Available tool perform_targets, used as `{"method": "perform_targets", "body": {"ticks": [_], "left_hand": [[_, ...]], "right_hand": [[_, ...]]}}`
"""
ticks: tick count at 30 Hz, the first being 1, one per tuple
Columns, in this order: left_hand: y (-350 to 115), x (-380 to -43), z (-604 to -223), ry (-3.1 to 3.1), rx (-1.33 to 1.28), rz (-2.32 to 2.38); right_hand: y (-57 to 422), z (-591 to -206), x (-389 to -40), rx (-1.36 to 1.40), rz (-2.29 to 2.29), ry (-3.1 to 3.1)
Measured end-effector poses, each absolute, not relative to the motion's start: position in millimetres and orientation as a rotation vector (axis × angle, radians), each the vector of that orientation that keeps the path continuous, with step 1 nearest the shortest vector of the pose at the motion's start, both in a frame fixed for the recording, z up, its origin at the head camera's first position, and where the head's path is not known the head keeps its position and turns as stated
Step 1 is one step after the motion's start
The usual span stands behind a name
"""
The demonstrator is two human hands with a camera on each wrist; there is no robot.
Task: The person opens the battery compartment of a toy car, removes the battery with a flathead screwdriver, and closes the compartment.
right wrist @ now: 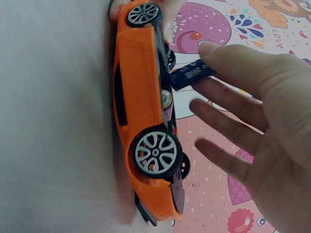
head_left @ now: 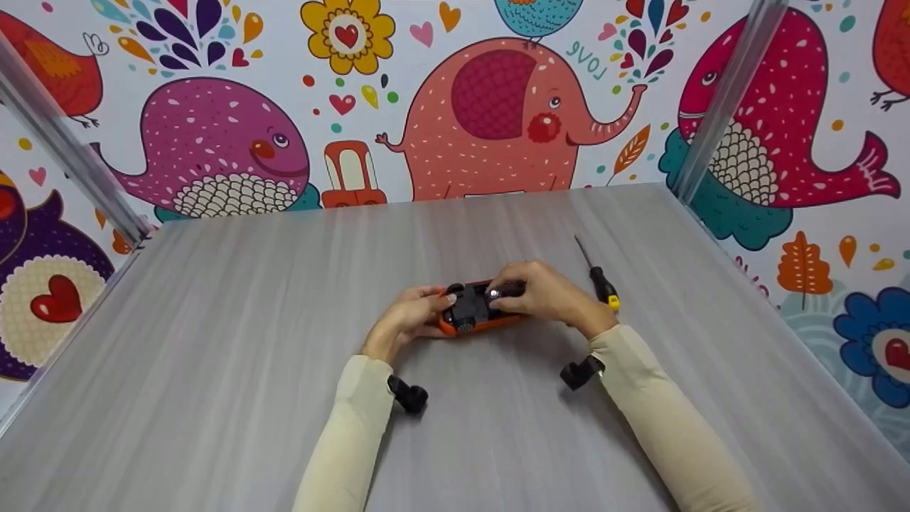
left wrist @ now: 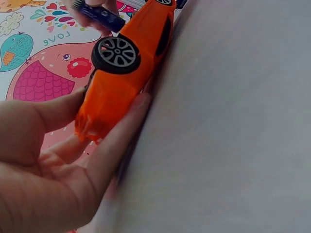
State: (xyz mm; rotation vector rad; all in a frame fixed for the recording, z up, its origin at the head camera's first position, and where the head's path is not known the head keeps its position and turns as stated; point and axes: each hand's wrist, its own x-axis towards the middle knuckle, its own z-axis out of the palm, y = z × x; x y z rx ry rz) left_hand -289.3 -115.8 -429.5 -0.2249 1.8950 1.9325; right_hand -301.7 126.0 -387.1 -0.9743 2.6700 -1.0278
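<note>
An orange toy car lies upside down on the table, its black underside and wheels turned up. My left hand holds one end of it, thumb on the underside and fingers beneath, as the left wrist view shows on the car's body. Between the thumb and index finger of my right hand is a dark blue battery, tilted against the open underside. A second battery shows its end inside the car in the right wrist view. The other fingers of my right hand are spread.
To the right of the car lies a screwdriver with a black and yellow handle, its shaft pointing away from me. Cartoon-printed walls border the grey table at the back and sides.
</note>
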Motion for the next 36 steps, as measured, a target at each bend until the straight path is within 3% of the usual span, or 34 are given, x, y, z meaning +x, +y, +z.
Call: {"method": "perform_targets", "body": {"ticks": [19,36], "left_hand": [[-117,-289,-429,1.927,-0.214,1.915],[-118,-289,-430,1.935,-0.177,1.899]], "right_hand": [[122,-374,-295,-0.734,-1.646,2.482],[123,-365,-294,-0.761,-2.042,2.342]]}}
